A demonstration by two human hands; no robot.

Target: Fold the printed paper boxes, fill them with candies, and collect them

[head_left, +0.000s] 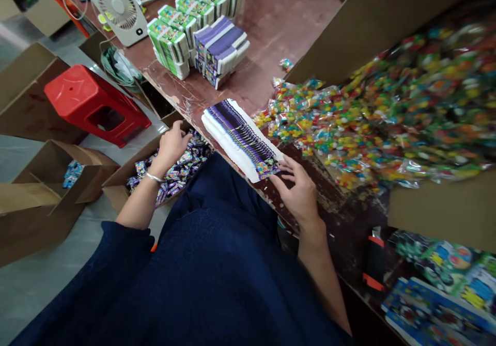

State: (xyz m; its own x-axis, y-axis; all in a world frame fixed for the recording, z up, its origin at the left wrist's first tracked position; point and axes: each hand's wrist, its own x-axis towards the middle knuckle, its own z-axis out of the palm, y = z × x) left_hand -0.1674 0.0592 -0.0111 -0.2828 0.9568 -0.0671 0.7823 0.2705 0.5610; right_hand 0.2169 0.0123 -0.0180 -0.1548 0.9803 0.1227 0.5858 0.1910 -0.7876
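A fanned row of flat purple printed cartons (242,137) with white edges lies along the table's near edge. My right hand (298,188) is at its near right end, thumb and fingers closed about the end carton (267,169). My left hand (173,144), with a silver bangle on the wrist, hangs over a cardboard box (118,193) beside the table. Many small purple packs (182,170) fill that box. The left fingers are bent and apart, and I see nothing between them. To the right, a large heap of clear bags of colourful candy (337,124) spreads over the table.
Banded stacks of green cartons (168,44) and purple cartons (222,46) stand farther back near a white fan (116,8). A red stool (96,103) and open boxes (50,191) are at left. A black-and-orange tool (374,261) lies at lower right.
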